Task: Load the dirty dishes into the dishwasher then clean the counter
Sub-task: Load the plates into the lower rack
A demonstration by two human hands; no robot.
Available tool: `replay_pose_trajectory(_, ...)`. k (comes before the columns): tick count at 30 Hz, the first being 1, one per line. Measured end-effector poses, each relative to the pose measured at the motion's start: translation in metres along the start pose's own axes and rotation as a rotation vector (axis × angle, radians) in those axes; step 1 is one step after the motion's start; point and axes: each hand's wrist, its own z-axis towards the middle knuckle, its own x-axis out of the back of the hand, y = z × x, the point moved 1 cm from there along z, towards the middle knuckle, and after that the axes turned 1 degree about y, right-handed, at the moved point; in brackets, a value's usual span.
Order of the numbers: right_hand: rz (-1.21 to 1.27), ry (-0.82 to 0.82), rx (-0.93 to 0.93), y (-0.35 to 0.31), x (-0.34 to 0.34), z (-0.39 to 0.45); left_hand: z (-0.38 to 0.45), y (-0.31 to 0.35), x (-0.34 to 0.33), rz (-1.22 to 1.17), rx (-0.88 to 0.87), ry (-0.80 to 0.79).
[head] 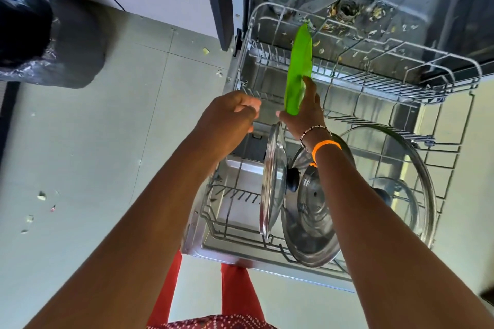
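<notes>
A: Nearest the lens are two bare forearms and a strip of red patterned cloth [213, 323] at the bottom edge. What do the hands do?

B: The right hand [307, 112] grasps a green plate [298, 69] by its lower rim, thumb on one face and fingers on the other. The plate stands on edge, seen almost edge-on, over the upper rack [347, 80]. An orange band [326, 146] and a bead bracelet [315, 132] sit on that wrist.

A: And the left hand [230, 112]?

B: Its fingers are curled loosely and hold nothing. It hovers just left of the right hand, near the plate's bottom edge but apart from it.

A: Any brand or writing?

B: None that I can read.

A: What is in the racks?

B: The upper rack is pulled out, and the plate is the only dish there; whether it already rests between the wires I cannot tell. The lower rack [240, 235] carries steel lids. One lid [272, 181] stands upright on edge with a black knob [292, 180] facing right. A second lid [310, 216] leans just beside it, partly behind the right forearm. A large glass lid [411, 173] leans at the right.

A: And inside the dishwasher [374, 8]?

B: Food scraps lie scattered over the tub floor around the filter [347, 8]. Bits of debris also dot the grey floor [107, 141] at left, near a black bin bag [26, 21].
</notes>
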Motion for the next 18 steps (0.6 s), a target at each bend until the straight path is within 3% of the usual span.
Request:
replay_pose_trajectory(6,-0.094,0.015,0.027,-0.005,0.010,0.004,-0.006,-0.008,0.001,-0.023,0.012,-0.014)
replay_pose_trajectory(13,0.319,0.032,0.054,-0.054,0.009,-0.055,-0.035,-0.011,0.012,-0.146,0.053,0.047)
replay_pose_trajectory(18,0.331,-0.082,0.101,-0.108,-0.011,-0.115,-0.079,-0.027,0.053,-0.330,0.109,0.157)
